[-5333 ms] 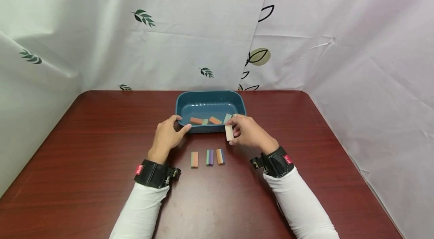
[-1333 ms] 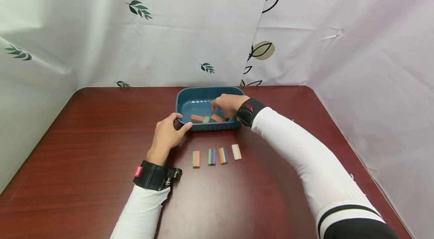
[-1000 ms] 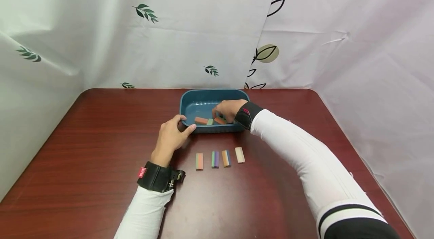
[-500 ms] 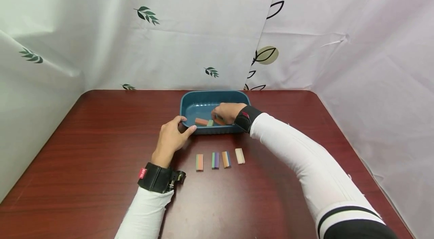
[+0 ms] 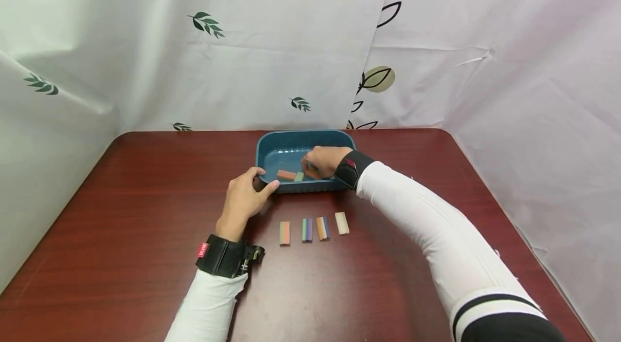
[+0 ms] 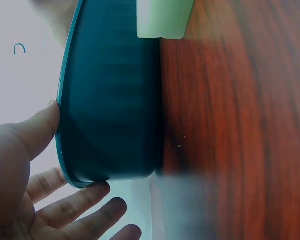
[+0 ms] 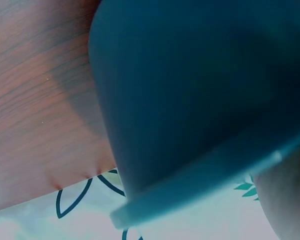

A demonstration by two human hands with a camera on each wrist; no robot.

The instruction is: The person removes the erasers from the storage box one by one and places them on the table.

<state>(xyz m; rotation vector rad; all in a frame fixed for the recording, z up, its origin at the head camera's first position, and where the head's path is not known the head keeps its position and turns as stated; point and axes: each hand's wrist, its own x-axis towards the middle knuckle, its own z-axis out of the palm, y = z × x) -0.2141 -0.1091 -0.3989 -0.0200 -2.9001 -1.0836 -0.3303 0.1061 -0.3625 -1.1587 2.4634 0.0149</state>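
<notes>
A dark blue plastic basin (image 5: 305,186) stands at the table's far side. My left hand (image 5: 242,202) holds its near left corner; in the left wrist view the thumb is on the rim (image 6: 61,75) and the fingers touch round the corner. My right hand (image 5: 326,159) reaches down inside the basin's right part, fingers bent downward over an orange block (image 5: 312,173). Its fingertips are hidden, so whether they grip anything does not show. Beside them in the basin lie another orange block (image 5: 286,175) and a green block (image 5: 299,176).
In a row before the basin lie an orange-green block (image 5: 284,234), a purple-green block (image 5: 307,230), an orange-blue block (image 5: 322,228) and a cream block (image 5: 342,223). A white patterned curtain (image 5: 242,77) hangs behind the brown table (image 5: 121,212).
Earlier my right hand held the cream block at the basin's front edge; that block now lies at the row's right end. The right hand has moved into the basin; my left stays at the corner.
</notes>
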